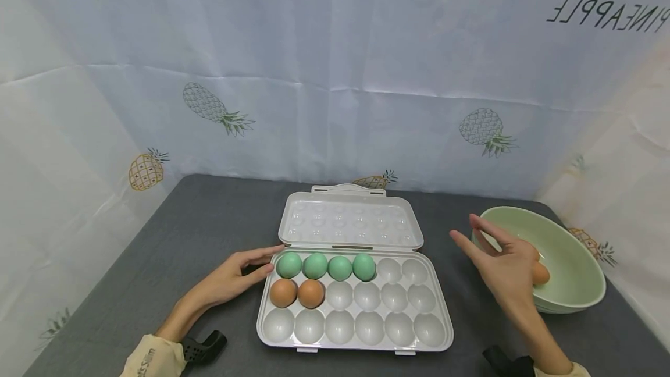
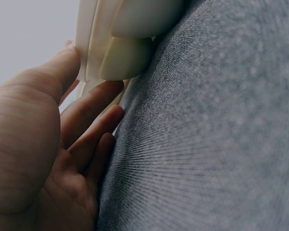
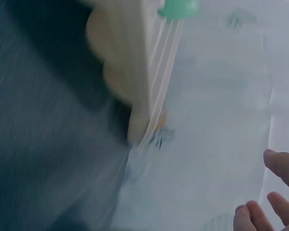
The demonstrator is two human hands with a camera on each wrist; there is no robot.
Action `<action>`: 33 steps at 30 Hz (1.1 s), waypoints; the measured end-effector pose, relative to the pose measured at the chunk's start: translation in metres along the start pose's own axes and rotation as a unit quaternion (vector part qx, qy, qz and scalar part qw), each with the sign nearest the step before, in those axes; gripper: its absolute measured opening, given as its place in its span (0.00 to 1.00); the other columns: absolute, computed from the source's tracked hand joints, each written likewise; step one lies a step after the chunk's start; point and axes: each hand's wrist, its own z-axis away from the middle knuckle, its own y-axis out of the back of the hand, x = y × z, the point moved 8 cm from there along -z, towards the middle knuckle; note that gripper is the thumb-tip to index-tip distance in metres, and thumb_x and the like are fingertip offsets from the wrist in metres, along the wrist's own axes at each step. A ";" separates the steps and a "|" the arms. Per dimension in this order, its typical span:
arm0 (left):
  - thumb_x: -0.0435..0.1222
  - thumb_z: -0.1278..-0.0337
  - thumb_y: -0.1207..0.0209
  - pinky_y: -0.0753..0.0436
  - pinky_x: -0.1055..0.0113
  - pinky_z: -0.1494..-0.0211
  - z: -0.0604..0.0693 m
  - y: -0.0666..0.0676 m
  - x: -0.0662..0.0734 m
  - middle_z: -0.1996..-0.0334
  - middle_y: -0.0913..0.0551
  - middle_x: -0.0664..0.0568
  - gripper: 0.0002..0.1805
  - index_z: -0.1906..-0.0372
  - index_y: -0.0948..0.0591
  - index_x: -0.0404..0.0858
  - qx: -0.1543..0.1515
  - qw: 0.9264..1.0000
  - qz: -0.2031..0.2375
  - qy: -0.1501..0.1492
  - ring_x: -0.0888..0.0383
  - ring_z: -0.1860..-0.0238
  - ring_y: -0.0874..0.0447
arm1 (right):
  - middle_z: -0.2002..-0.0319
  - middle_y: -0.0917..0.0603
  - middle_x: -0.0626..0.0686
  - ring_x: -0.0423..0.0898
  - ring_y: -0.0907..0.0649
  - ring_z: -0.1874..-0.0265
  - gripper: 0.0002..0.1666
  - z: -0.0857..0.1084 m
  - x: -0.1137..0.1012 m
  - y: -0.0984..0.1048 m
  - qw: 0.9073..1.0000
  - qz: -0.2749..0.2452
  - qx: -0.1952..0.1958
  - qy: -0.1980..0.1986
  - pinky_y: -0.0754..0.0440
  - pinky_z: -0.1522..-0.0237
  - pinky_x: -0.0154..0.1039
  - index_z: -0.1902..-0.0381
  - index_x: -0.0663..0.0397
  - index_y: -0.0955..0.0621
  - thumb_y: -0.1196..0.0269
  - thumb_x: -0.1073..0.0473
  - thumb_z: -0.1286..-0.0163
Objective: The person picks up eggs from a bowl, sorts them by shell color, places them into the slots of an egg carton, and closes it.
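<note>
The left hand (image 1: 230,281) touches the left edge of the white egg tray (image 1: 356,339); in the left wrist view its fingers (image 2: 94,103) lie along the tray's side and underside. Four green eggs (image 1: 340,268) fill the left part of the back row, and two brown eggs (image 1: 311,294) sit at the left of the middle row. The right hand (image 1: 508,272), empty with fingers extended and spread, hovers at the left rim of the green bowl (image 1: 570,272). Brown eggs (image 1: 540,274) lie in the bowl, partly hidden by that hand.
The tray's lid (image 1: 350,220) lies folded back behind it. A dark grey cloth (image 1: 225,208) covers the table. Behind hangs a pale curtain (image 1: 335,121) with pineapple prints. A black strap piece (image 1: 204,348) is at the left wrist.
</note>
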 end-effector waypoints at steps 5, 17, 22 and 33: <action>0.38 0.24 0.44 0.29 0.79 0.33 0.000 -0.001 0.000 0.32 0.21 0.46 0.24 0.28 0.25 0.44 -0.001 1.000 0.001 -0.003 0.76 0.34 0.28 | 0.59 0.13 0.27 0.23 0.14 0.55 0.26 -0.013 0.021 0.038 0.998 0.044 0.039 -0.036 0.20 0.52 0.18 0.46 0.66 0.14 0.24 0.71 0.44; 0.39 0.23 0.44 0.29 0.77 0.32 0.000 0.000 -0.001 0.32 0.20 0.47 0.24 0.28 0.25 0.45 0.000 1.000 -0.011 0.004 0.75 0.33 0.28 | 0.63 0.19 0.13 0.13 0.19 0.62 0.22 -0.024 0.077 0.088 0.983 0.107 -0.054 -0.139 0.23 0.62 0.14 0.45 0.32 0.14 0.26 0.57 0.36; 0.39 0.24 0.44 0.29 0.77 0.32 0.000 0.000 0.000 0.32 0.21 0.47 0.24 0.28 0.25 0.44 0.002 1.000 -0.009 -0.001 0.74 0.33 0.28 | 0.67 0.22 0.09 0.10 0.25 0.64 0.22 -0.028 0.089 0.098 0.961 0.201 -0.128 -0.140 0.26 0.67 0.17 0.42 0.35 0.14 0.27 0.47 0.35; 0.37 0.24 0.44 0.30 0.79 0.32 0.000 0.000 0.000 0.31 0.22 0.45 0.24 0.28 0.25 0.43 0.002 1.000 0.007 -0.011 0.76 0.33 0.29 | 0.49 0.12 0.66 0.11 0.32 0.70 0.42 -0.034 0.100 0.096 0.926 0.300 -0.194 -0.124 0.26 0.71 0.25 0.37 0.70 0.21 0.26 0.43 0.37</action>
